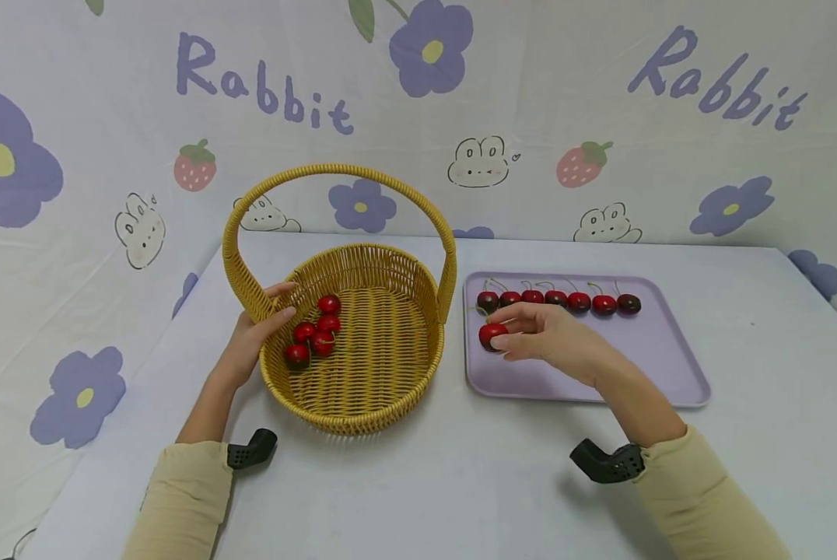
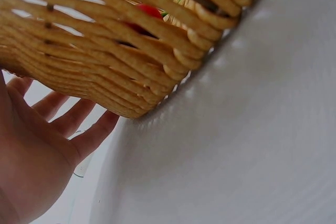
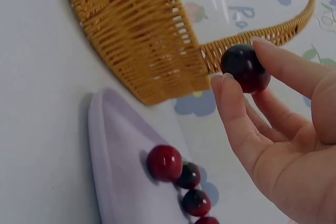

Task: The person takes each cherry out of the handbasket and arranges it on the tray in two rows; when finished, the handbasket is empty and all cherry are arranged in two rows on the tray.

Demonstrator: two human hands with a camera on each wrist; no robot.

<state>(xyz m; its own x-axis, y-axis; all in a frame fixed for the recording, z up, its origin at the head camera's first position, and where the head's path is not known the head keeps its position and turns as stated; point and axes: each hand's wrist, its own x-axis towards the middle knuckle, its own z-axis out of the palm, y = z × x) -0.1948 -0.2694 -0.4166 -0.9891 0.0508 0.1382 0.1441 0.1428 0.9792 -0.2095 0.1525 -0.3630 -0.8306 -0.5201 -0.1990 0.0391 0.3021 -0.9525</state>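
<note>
A round yellow wicker basket (image 1: 390, 404) with a tall arched handle (image 1: 334, 169) stands left of centre, several red cherries (image 1: 323, 343) at its left inside. My left hand (image 1: 245, 342) holds its left rim by the handle's foot, thumb over the edge. In the left wrist view its fingers (image 2: 94, 137) reach the woven outer wall (image 2: 105, 61). Over the left part of a lilac tray (image 1: 579, 394), my right hand (image 1: 555, 338) pinches a dark red cherry (image 3: 245, 68) between thumb and fingertips. In the right wrist view, another red cherry (image 3: 164, 162) lies on the tray below.
A row of cherries with stems (image 1: 579, 302) runs along the tray's far side. The basket stands left of the tray, a narrow strip of white table (image 1: 418, 474) between them. Behind hangs a printed cloth (image 1: 530, 93) with flowers and rabbits.
</note>
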